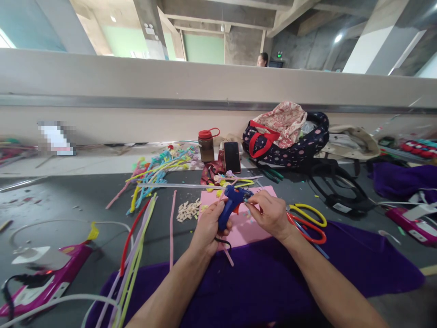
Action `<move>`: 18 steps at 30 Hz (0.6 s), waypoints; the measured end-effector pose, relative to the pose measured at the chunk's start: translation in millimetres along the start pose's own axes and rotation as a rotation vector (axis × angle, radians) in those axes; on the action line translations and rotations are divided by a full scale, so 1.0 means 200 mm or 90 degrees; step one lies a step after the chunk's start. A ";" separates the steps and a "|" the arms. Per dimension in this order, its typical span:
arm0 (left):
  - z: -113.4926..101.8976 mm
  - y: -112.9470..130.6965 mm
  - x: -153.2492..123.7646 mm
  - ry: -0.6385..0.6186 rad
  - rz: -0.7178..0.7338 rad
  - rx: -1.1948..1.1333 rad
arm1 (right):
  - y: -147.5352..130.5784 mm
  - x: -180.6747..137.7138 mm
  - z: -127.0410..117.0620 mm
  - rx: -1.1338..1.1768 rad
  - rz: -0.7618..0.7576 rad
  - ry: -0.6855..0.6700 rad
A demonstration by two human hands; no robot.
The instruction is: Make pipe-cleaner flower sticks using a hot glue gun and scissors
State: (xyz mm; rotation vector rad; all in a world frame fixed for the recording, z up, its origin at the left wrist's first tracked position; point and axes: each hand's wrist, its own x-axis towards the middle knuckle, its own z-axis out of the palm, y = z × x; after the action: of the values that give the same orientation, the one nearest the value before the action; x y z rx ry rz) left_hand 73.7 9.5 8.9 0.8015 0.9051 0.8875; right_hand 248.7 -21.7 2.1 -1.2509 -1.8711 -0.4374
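Note:
My left hand (209,226) is wrapped round the handle of a blue glue gun (232,203), whose clear glue stick (177,186) juts out to the left. The gun's nozzle points right, at my right hand (268,213). That hand's fingers pinch a small piece I cannot make out, right at the nozzle. Both hands hover over a pink sheet (244,225) that lies partly on a purple cloth (266,278).
Long pipe cleaners (136,246) lie left of the hands, and a tangle of coloured ones (160,171) further back. Small beige pieces (188,210) sit by the sheet. Scissors (307,223) lie to the right. A brown bottle (206,146), phone (232,157) and dotted bag (287,141) stand behind.

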 end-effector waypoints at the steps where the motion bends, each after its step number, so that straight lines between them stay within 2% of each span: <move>1: 0.00 0.00 0.00 -0.003 -0.003 0.003 | 0.00 0.00 0.00 -0.010 -0.003 0.002; 8: 0.01 -0.02 0.00 0.006 -0.004 0.023 | 0.00 0.00 0.02 -0.092 -0.035 -0.026; 18: 0.00 0.01 0.00 -0.002 0.010 -0.015 | 0.04 0.00 -0.03 -0.068 0.086 0.030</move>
State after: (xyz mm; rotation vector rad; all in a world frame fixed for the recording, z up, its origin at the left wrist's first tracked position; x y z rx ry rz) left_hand 72.7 10.3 9.5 0.7897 0.8852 0.9086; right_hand 258.8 -22.1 4.3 -1.4164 -1.7299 -0.4944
